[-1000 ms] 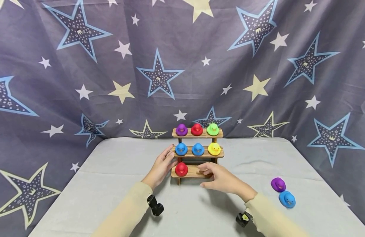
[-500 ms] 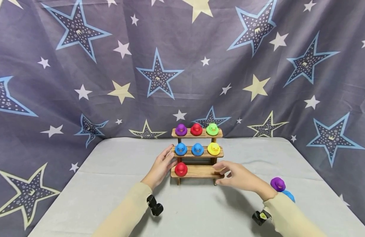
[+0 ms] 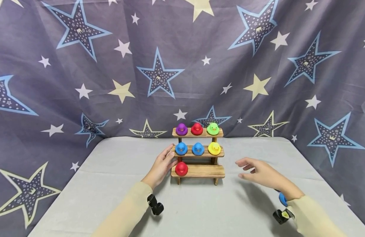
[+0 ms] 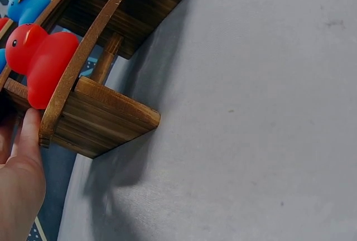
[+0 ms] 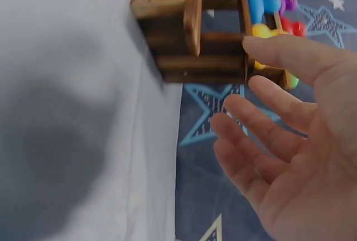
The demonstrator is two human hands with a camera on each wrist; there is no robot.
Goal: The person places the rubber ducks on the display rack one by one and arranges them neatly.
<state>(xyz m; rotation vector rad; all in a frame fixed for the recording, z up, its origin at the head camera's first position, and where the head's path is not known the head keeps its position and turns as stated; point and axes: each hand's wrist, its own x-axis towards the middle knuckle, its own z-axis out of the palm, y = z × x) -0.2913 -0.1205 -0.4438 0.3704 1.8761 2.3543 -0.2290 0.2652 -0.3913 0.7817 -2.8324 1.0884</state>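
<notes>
A three-tier wooden shelf (image 3: 203, 171) stands mid-table, holding small rubber ducks. My left hand (image 3: 159, 167) rests against its left end, fingers extended at the middle board and thumb near the lowest one. A red duck (image 3: 181, 169) sits at the left of the lowest board; in the left wrist view this red duck (image 4: 47, 57) is just above the thumb. Two blue ducks and a yellow duck (image 3: 214, 148) fill the middle board. On top are a purple, a red and a green duck (image 3: 213, 129). My right hand (image 3: 260, 171) hovers right of the shelf, holding nothing, fingers loosely bent.
On the table's right, a blue duck (image 3: 283, 199) shows partly behind the right forearm, which hides most of what lies there. A grey cloth with stars (image 3: 158, 108) hangs behind the table. Black wrist cameras sit on both sleeves.
My right hand has moved right, away from the lowest board and past the shelf's right end, and its arm now covers the loose ducks there. The left hand stays at the shelf.
</notes>
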